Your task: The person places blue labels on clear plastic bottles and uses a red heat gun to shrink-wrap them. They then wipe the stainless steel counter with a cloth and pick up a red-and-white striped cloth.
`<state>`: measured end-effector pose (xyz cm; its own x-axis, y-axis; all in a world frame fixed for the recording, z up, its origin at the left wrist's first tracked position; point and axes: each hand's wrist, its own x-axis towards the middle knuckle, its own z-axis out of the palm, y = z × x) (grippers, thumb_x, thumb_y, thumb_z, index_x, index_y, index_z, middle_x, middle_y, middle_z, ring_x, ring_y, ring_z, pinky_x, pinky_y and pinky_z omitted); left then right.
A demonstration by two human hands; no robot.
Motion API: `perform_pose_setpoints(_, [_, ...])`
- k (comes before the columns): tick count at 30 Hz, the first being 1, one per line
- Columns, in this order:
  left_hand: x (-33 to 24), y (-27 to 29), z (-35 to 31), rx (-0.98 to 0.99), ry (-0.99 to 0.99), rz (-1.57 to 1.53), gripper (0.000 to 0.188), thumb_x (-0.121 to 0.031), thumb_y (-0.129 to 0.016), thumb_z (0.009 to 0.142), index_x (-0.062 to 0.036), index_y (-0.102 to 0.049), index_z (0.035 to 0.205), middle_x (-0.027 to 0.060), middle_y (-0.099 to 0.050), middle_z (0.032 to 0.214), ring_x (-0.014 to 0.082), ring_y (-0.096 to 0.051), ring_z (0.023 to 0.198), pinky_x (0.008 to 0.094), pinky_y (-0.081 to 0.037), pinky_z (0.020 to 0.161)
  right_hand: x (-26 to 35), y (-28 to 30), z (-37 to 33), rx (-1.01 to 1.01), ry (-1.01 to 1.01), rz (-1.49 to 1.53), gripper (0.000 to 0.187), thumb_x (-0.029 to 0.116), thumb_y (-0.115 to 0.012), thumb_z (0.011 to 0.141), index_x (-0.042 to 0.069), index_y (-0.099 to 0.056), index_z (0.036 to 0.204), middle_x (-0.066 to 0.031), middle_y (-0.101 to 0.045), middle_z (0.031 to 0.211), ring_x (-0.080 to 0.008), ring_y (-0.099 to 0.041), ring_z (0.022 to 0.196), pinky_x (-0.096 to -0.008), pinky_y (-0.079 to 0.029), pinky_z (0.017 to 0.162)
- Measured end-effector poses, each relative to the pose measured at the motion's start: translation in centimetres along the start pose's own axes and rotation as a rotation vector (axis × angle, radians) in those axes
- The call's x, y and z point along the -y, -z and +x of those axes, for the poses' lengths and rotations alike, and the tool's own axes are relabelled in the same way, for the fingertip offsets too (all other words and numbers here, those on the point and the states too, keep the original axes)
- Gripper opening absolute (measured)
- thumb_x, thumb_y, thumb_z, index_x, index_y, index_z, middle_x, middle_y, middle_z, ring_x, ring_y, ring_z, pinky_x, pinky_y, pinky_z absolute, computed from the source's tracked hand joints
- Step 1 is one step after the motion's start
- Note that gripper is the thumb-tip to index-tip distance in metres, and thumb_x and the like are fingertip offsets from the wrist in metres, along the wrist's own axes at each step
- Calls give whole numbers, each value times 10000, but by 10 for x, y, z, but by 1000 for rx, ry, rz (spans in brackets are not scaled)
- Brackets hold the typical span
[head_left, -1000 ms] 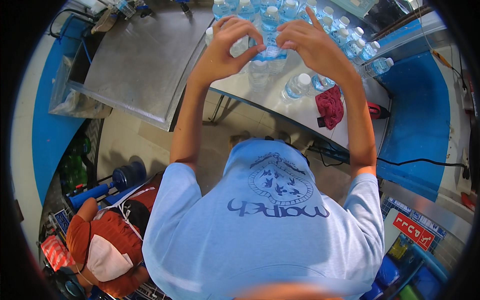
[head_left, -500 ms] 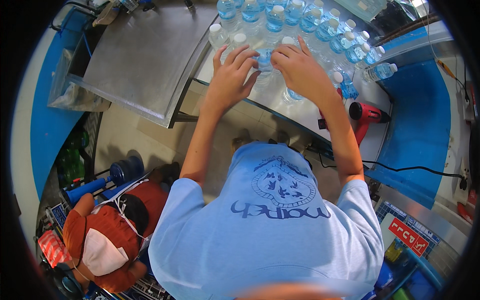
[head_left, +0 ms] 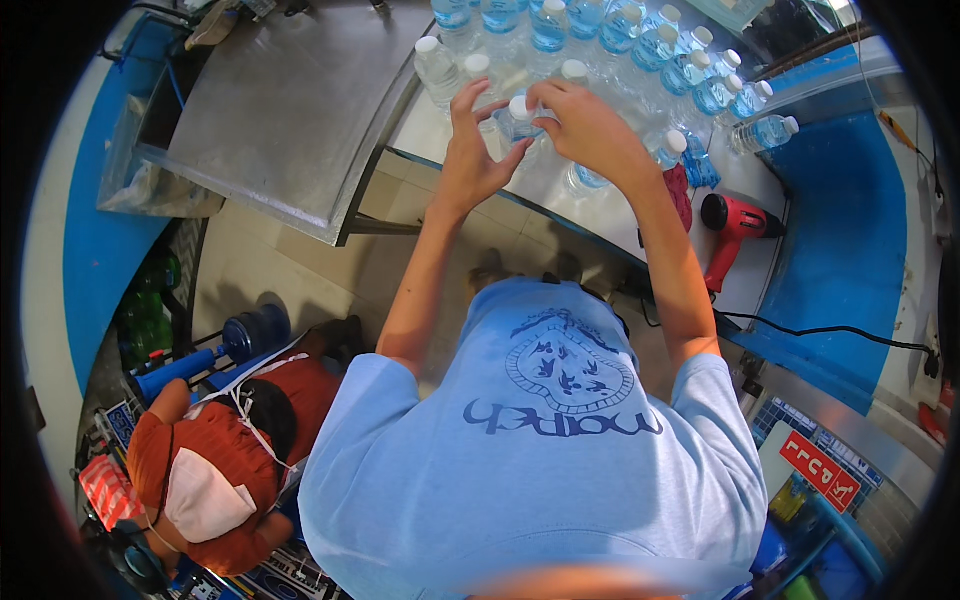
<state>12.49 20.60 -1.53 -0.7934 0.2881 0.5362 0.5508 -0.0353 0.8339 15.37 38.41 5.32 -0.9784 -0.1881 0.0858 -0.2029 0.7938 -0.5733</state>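
A clear plastic bottle (head_left: pixel 517 130) with a white cap (head_left: pixel 519 107) stands near the table's front edge, a blue-tinted label sleeve around its upper part. On its left side my left hand (head_left: pixel 470 160) is spread, thumb and fingers apart, the fingertips close to the sleeve. My right hand (head_left: pixel 590 125) bends over from the right, its fingers closed at the sleeve just below the cap; the exact grip is partly hidden. Capped bottles (head_left: pixel 436 65) without blue labels stand just behind. A blue-labelled bottle (head_left: pixel 590 178) is partly under my right wrist.
Rows of blue-labelled bottles (head_left: pixel 655 48) fill the table's back, one bottle (head_left: pixel 765 133) at the far right. Blue label sleeves (head_left: pixel 702 165) and a red heat gun (head_left: pixel 735 230) lie to the right. A black cable (head_left: pixel 830 333) runs rightward. A metal table (head_left: pixel 290 110) adjoins on the left.
The sleeve has gone down around the bottle, and the white cap now shows above it. My left hand has spread slightly away; my right hand remains at the bottle.
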Motion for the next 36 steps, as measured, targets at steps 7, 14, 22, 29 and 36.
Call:
perform_pose_setpoints(7, [17, -27, -38, 80, 217, 142, 835, -68, -834, 827, -14, -375, 1522, 165, -471, 1517, 285, -503, 1365, 402, -460, 1088, -50, 41, -96, -479, 42, 184, 221, 156, -668, 938, 56, -654, 1135, -154, -698, 1152, -354, -703, 1007, -423, -539, 915])
perform_pose_setpoints(14, [19, -45, -55, 89, 349, 267, 698, -174, -860, 824, 31, -521, 1399, 180, -642, 1319, 280, -591, 1256, 419, -435, 1104, -314, 54, -179, -229, -903, -372, 359, 349, -740, 876, 56, -720, 1081, -208, -740, 1034, -368, -715, 1026, -505, -539, 906])
perform_pose_setpoints(22, [-30, -43, -46, -6, 232, 480, 611, -159, -839, 837, 11, -557, 1352, 170, -655, 1289, 296, -619, 1213, 416, -467, 1047, -409, 8, -203, -301, -790, -89, 315, 275, -824, 805, 58, -714, 1006, -170, -747, 990, -340, -723, 973, -447, -547, 843])
perform_pose_setpoints(29, [-81, -86, 43, 132, -5, 588, 291, -108, -744, 903, -25, -677, 1174, 148, -712, 1126, 274, -676, 1106, 367, -505, 962, -371, 51, -222, -448, -704, -109, 178, 189, -747, 867, 70, -729, 998, -184, -745, 1035, -374, -706, 999, -467, -540, 847])
perform_pose_setpoints(36, [-110, -113, 65, 212, 110, 317, 279, -117, -731, 931, -21, -690, 1191, 102, -732, 1186, 224, -662, 1190, 343, -487, 1026, -306, 101, -232, -407, -663, -212, 137, 166, -714, 884, 61, -714, 972, -178, -715, 991, -396, -686, 959, -486, -523, 835])
